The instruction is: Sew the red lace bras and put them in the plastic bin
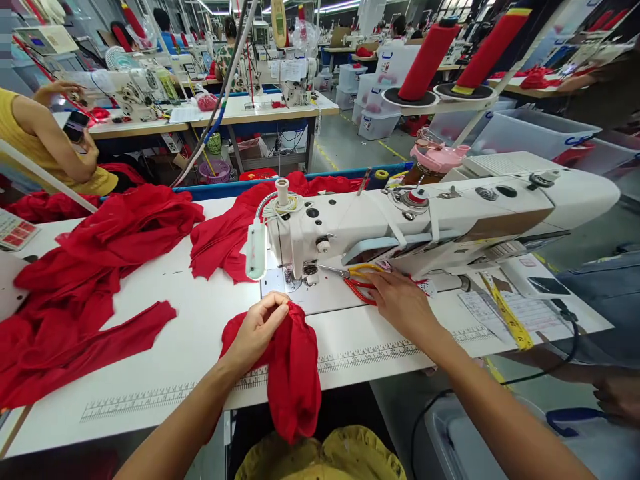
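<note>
My left hand (260, 328) pinches the top of a red fabric piece (293, 373) that hangs over the table's front edge, just in front of the needle (289, 275) of the white sewing machine (425, 217). My right hand (400, 300) reaches under the machine arm, its fingers closed on the red handles of a pair of scissors (357, 280) with a yellow grip, lying on the machine bed.
Heaps of red fabric (95, 280) cover the left of the white table (150, 380), with more behind the machine. A yellow tape measure (505, 310) lies at right. Two red thread cones (430, 60) stand on the rack. A person in yellow (45, 143) sits far left.
</note>
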Motion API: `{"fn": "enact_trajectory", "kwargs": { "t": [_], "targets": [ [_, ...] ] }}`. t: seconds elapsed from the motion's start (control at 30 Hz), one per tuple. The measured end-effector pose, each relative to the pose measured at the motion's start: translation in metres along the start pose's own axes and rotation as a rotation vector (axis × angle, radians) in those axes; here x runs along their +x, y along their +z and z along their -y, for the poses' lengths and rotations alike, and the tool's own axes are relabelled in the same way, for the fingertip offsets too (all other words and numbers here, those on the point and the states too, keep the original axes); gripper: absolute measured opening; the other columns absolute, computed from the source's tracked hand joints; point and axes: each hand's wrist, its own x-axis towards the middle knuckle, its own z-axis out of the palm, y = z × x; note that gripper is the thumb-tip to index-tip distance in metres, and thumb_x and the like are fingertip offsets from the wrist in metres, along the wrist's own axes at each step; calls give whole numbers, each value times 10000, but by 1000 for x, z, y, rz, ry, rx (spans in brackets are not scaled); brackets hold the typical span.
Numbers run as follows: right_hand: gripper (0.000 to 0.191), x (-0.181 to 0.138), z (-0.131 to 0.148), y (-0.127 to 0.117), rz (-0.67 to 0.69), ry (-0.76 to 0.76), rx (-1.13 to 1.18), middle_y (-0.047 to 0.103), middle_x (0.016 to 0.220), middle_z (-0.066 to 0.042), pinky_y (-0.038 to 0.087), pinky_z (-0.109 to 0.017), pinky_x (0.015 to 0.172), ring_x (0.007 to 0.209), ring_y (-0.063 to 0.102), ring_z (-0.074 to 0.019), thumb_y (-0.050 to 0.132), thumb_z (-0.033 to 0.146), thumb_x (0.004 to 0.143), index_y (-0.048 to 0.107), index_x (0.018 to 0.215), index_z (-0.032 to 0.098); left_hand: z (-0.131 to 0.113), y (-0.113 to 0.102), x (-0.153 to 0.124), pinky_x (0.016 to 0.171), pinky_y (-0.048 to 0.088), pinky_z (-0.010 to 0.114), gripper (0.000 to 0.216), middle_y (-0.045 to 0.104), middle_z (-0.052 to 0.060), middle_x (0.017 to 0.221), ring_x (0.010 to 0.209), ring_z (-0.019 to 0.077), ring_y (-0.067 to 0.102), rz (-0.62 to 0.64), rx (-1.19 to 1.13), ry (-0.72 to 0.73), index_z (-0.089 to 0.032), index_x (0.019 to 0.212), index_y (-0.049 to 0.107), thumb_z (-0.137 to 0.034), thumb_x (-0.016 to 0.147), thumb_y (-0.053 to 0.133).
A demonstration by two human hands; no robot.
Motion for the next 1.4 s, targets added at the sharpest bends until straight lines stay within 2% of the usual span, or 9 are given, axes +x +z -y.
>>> {"fn": "enact_trajectory", "kwargs": {
  "t": [0.17, 0.27, 0.37, 0.53, 0.7, 0.8, 0.9, 1.1, 1.4],
  "targets": [
    [340, 7, -6, 0, -10, -61, -18, 728, 1097, -146, 514, -410, 814, 1014, 658, -307, 503, 107, 868, 690, 1148, 151, 1, 0, -2, 694, 394, 240, 283, 497, -20, 793, 710, 134, 431, -9, -22, -60, -205, 866, 568, -468, 970, 559],
    [283, 8, -6, -7, -39, -90, -46, 706, 1098, -177, 511, -403, 736, 986, 649, -322, 505, 124, 862, 688, 1078, 144, 2, 0, -2, 713, 402, 246, 283, 501, -14, 805, 732, 147, 442, -9, -7, -50, -207, 882, 585, -478, 960, 571],
    [176, 4, 3, -21, -59, -110, -98, 705, 1009, -161, 475, -368, 652, 938, 646, -312, 525, 178, 906, 684, 977, 152, 2, 0, -2, 735, 413, 251, 283, 525, -5, 839, 761, 154, 464, 8, -11, -63, -209, 916, 606, -485, 961, 564],
    [220, -10, 29, -41, -84, -224, 13, 688, 949, -117, 443, -338, 645, 871, 626, -251, 535, 359, 959, 646, 952, 169, 1, 0, 0, 689, 405, 244, 311, 524, -9, 804, 723, 148, 455, 3, -34, -86, -202, 855, 599, -503, 932, 600],
    [241, -14, 46, -44, -212, -311, 7, 664, 857, -81, 415, -319, 634, 774, 592, -205, 523, 352, 994, 625, 871, 171, -1, 0, 0, 678, 409, 242, 325, 536, -7, 791, 708, 144, 461, 1, -50, -104, -200, 851, 594, -517, 919, 617],
    [257, -14, 48, -42, -247, -337, -30, 672, 865, -81, 396, -314, 626, 759, 576, -192, 519, 342, 1010, 629, 852, 172, -1, 0, -1, 667, 410, 239, 320, 529, -12, 790, 693, 135, 459, 11, -82, -127, -203, 862, 586, -516, 922, 616],
    [258, -15, 48, -42, -214, -333, -2, 682, 916, -99, 387, -319, 632, 799, 581, -202, 509, 338, 1016, 641, 867, 174, -2, 0, -2, 662, 410, 239, 326, 531, -14, 780, 679, 128, 463, 7, -85, -140, -198, 867, 583, -517, 920, 620],
    [241, -16, 50, -43, -201, -314, 54, 669, 871, -83, 354, -327, 625, 785, 571, -196, 515, 329, 1014, 642, 862, 192, -2, 0, -1, 660, 408, 238, 339, 544, -13, 779, 681, 129, 469, 9, -88, -129, -193, 882, 603, -529, 906, 638],
    [241, -13, 53, -44, -244, -362, -85, 694, 878, -91, 345, -323, 611, 778, 566, -194, 529, 314, 1009, 632, 835, 183, 1, -2, -1, 684, 402, 239, 311, 527, -10, 797, 707, 127, 454, 26, -66, -122, -192, 892, 586, -499, 943, 598]
  ]
}}
